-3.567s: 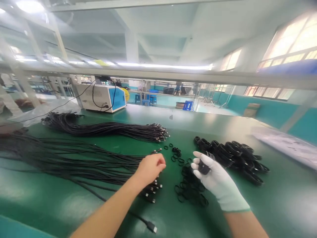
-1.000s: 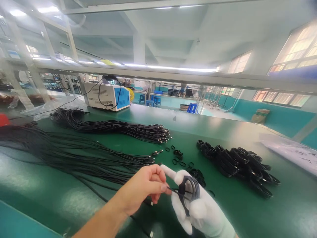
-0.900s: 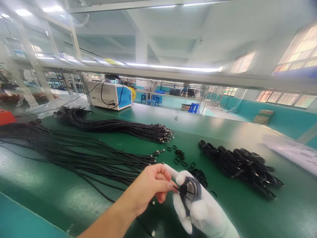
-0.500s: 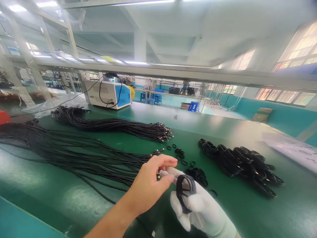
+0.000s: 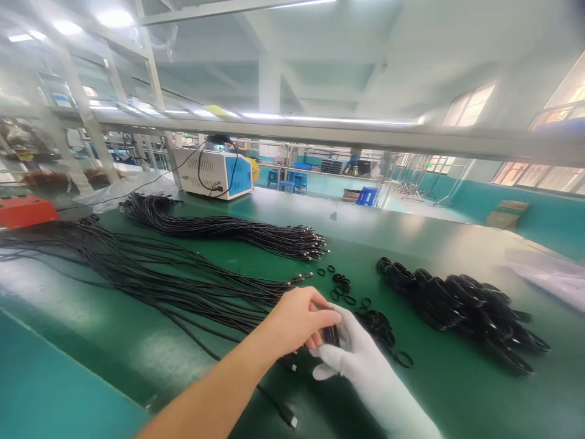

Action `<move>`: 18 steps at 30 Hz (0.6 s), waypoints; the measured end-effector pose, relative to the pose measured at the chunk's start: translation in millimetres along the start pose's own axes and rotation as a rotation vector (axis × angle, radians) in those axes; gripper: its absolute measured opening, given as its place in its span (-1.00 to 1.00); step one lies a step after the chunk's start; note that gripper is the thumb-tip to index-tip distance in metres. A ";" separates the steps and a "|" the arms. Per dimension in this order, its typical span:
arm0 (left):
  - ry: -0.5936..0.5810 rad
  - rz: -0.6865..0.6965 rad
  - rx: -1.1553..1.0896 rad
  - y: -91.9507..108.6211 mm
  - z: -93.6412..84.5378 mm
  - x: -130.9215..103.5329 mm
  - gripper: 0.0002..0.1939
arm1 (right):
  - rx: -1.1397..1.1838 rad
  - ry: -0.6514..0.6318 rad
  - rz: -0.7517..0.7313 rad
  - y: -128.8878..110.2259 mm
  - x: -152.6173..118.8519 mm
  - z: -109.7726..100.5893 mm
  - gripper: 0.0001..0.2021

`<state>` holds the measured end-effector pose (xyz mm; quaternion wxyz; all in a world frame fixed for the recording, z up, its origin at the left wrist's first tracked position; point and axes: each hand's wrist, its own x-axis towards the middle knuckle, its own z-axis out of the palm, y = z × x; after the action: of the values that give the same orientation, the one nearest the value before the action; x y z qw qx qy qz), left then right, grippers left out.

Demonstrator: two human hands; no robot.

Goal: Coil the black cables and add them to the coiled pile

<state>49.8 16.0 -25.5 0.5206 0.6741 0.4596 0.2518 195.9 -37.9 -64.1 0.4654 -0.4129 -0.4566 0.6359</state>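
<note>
Between my two hands is a small coiled black cable (image 5: pixel 331 335), partly covered by fingers. My bare left hand (image 5: pixel 299 322) has its fingers closed on the coil's left side. From the right, my white-gloved right hand (image 5: pixel 351 350) wraps its fingers round the same coil. A loose cable with a metal plug (image 5: pixel 287 416) lies below the hands. Just beyond them, small black rings (image 5: pixel 350 300) are scattered on the green table (image 5: pixel 356 231), with a heap of black bands (image 5: pixel 377 326) beside the glove.
Long black cables (image 5: pixel 150 274) spread across the left, behind them a cable bundle (image 5: pixel 237 230). Coiled cables (image 5: pixel 439 299) are piled at right. A white and blue machine (image 5: pixel 217 174) and a red box (image 5: pixel 27 211) stand farther back. A metal shelf beam (image 5: pixel 320 131) crosses above.
My left hand has moved onto the coil, which the glove alone held before. The glove has turned, so the coil shows less. The view has shifted slightly left.
</note>
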 end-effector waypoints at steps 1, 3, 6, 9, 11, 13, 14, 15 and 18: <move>0.040 0.012 -0.054 -2.2 2.0 -2.6 -0.71 | 0.027 -0.002 0.003 0.8 -0.5 -1.7 -0.31; 0.054 0.011 -0.160 -6.6 5.7 -9.2 -0.77 | 0.103 -0.057 0.005 3.0 -1.4 -4.9 -0.36; -0.041 -0.039 -0.290 -12.1 12.2 -18.4 -0.88 | 0.160 -0.126 0.015 5.4 -1.6 -6.1 -0.37; -0.049 -0.039 -0.369 -15.7 18.7 -23.3 -0.91 | 0.212 -0.180 0.012 5.7 -1.5 -2.8 -0.43; -0.066 -0.022 -0.398 -17.8 20.4 -23.9 -0.93 | 0.261 -0.226 0.004 5.6 -1.8 -0.7 -0.48; -0.099 -0.008 -0.409 -20.0 19.3 -23.4 -0.95 | 0.287 -0.236 -0.004 6.1 -2.3 0.1 -0.51; -0.113 -0.010 -0.399 -21.1 18.0 -23.1 -0.93 | 0.289 -0.231 -0.008 6.6 -2.6 0.1 -0.51; -0.114 -0.016 -0.364 -22.1 16.4 -23.1 -0.89 | 0.289 -0.226 -0.011 7.0 -3.0 0.0 -0.51; 0.080 0.048 -0.103 -23.4 12.7 -24.7 -0.88 | 0.301 -0.220 0.016 8.0 -4.0 1.0 -0.51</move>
<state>40.7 -10.9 -48.1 0.5297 0.6465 0.4501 0.3144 194.1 -43.2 -71.2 0.4641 -0.2701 -0.4012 0.7421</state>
